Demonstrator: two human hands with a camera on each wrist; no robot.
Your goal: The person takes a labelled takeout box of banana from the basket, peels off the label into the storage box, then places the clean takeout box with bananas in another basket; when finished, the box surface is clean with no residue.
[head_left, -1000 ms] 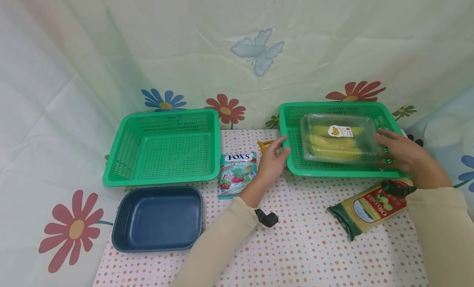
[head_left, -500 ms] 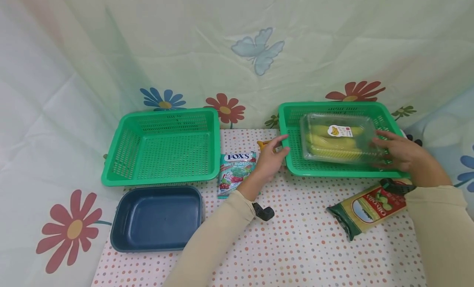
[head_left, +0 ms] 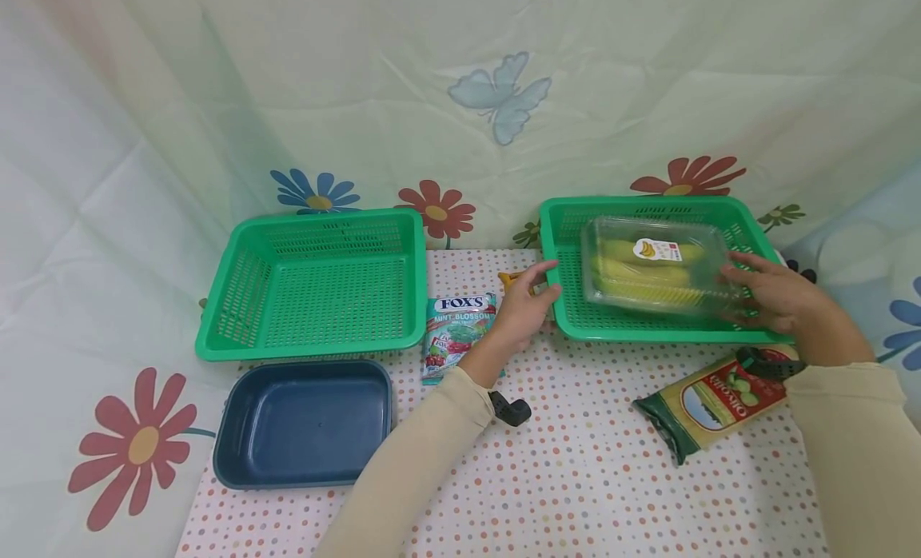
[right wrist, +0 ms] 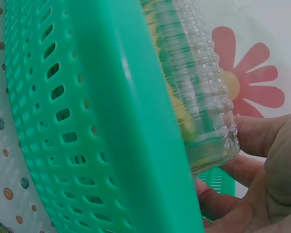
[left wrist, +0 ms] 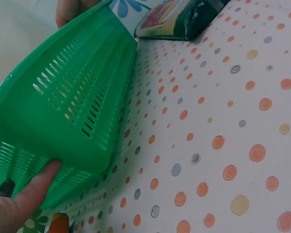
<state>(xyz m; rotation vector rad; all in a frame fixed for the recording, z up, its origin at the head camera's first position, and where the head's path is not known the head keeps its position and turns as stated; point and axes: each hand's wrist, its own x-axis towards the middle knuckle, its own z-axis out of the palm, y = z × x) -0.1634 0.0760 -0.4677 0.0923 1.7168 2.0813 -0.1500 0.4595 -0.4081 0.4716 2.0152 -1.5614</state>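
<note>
Inside the right green basket lies a clear plastic box holding yellow-green fruit, with a banana sticker on its lid. My right hand holds the box at its right end; in the right wrist view several fingers touch the ridged end, partly behind the basket rim. My left hand touches the basket's left side. Its index fingertip is at the rim, and the thumb presses the slotted outer wall in the left wrist view. Its other fingers are mostly hidden.
A second green basket stands at left, with a dark blue tray before it. A Fox's candy bag lies partly under my left forearm. An Olivoilà pack lies before the right basket. A small orange-yellow object shows behind my left hand.
The plastic box has shifted slightly up and left in the head view and sits at a slightly different tilt. Both hands stay nearly in place.
</note>
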